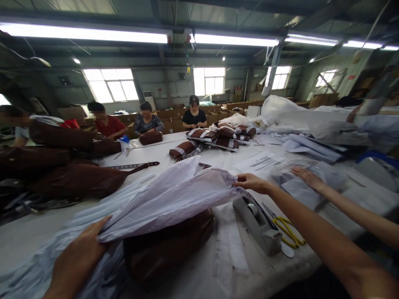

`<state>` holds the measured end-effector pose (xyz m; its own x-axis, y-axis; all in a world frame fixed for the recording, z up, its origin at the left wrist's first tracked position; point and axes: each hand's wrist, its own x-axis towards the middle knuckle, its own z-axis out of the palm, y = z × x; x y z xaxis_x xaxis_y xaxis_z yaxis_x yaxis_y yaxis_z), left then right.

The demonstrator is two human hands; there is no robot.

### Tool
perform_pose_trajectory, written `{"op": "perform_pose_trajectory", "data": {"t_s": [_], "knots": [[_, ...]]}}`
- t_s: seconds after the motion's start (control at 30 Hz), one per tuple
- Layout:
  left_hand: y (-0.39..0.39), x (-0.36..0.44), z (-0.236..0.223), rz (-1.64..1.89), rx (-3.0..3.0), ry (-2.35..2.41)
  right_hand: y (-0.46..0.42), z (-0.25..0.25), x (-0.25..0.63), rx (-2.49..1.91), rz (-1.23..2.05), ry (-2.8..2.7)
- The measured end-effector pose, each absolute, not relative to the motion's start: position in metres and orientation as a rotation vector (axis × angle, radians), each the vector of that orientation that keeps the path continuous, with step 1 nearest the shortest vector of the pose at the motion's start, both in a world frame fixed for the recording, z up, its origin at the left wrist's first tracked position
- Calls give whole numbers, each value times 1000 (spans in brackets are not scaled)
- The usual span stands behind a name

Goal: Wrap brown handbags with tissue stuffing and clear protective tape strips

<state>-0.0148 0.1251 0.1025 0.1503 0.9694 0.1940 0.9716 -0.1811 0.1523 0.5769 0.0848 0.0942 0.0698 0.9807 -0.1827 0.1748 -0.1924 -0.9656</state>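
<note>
A thin, crumpled white sheet (165, 199), like tissue paper, is stretched between my two hands. At its near left end, my left hand (81, 249) is closed on the edge, thumb on top. My right hand (251, 182) pinches the gathered far right end. Directly under the sheet lies a brown leather bag (174, 245), its upper part covered. More thin white sheets (90, 232) lie in a loose pile beside and beyond my left hand. A grey tape dispenser (258, 224) sits below my right forearm, with yellow-handled scissors (286, 230) just to its right.
Brown bags (77, 178) are heaped on the left, and wrapped brown bundles (215, 137) lie farther up the white table (146, 151). A co-worker's hand (308, 178) rests on clear plastic bags (330, 176) at right. Several people sit across the table.
</note>
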Motion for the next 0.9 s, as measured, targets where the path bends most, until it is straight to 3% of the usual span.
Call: {"op": "perform_pose_trajectory", "data": {"t_s": [0.27,0.53,0.7,0.9], "knots": [[124,4,95,-341,-2413,-1995,96,100,614,-1555,1185,-1184],[118,-3,87,-411,-2417,-1969,89,95,573,-1586,1231,-1173],[113,0,87,-400,-2431,-1979,96,68,533,-1805,870,-1716],[109,-15,91,-410,-2390,-1946,112,65,541,-1892,761,-1698]]}}
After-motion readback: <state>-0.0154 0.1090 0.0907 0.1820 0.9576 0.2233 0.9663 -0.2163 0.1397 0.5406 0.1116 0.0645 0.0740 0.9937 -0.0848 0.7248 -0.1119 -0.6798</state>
